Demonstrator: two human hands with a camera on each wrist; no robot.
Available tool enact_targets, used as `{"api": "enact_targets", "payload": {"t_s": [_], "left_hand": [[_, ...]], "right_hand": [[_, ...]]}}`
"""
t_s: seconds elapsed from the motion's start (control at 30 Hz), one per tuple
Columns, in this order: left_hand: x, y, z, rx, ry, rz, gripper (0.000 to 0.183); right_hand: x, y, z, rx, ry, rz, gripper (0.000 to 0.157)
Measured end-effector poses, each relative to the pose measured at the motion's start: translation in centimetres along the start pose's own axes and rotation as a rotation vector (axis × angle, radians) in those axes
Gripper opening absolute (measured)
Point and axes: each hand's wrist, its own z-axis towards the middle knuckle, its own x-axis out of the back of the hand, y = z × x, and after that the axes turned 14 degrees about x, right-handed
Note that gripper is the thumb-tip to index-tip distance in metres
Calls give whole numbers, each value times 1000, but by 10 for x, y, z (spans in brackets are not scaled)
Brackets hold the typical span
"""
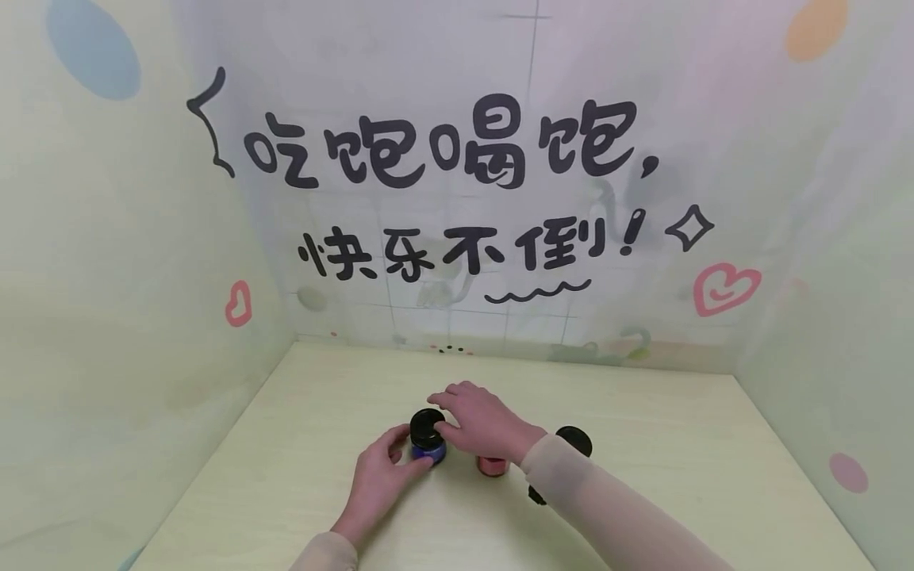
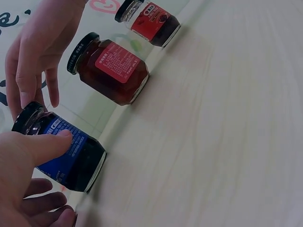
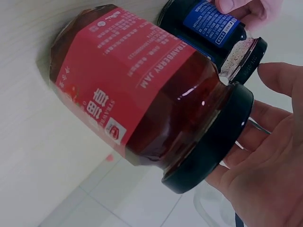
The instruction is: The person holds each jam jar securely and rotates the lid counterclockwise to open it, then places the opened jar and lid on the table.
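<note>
My left hand (image 1: 382, 472) holds a dark glass jar with a blue label (image 2: 71, 151); its thumb lies across the label and its other fingers curve round the far side. This jar stands upright on the table, with a black lid (image 1: 427, 428) on top. Over that lid is my right hand (image 1: 481, 416), fingers loosely spread and the thumb tip right at the lid's edge. A red-labelled jar of strawberry jam (image 3: 128, 85) stands beside it, partly hidden under the right hand and wrist in the head view.
A third jar with a red label (image 2: 154, 21) stands farther right; its black lid (image 1: 574, 440) shows past the right sleeve (image 1: 571, 476). A small black object (image 1: 537, 496) peeks out under that sleeve. Printed sheets (image 1: 457, 317) wall the pale wooden table (image 1: 678, 476) at back and sides.
</note>
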Motion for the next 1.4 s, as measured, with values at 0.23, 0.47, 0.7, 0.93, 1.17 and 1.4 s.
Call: {"api": "enact_targets", "payload": {"t_s": [0.23, 0.47, 0.7, 0.93, 1.17, 1.4], "left_hand": [[-4, 0, 1, -43, -10, -21, 59], [-7, 2, 1, -61, -15, 1, 58], [-9, 4, 0, -58, 5, 11, 54], [-6, 6, 0, -44, 7, 19, 53], [-4, 8, 0, -68, 45, 49, 57], [-1, 13, 0, -51, 42, 40, 62]], "right_hand": [[-2, 0, -1, 10, 13, 25, 34], [-2, -2, 0, 9, 13, 43, 31], [-3, -3, 0, -6, 16, 50, 31], [-3, -5, -2, 5, 41, 32, 30], [-1, -7, -4, 4, 56, 25, 30], [3, -8, -6, -5, 73, 23, 33]]}}
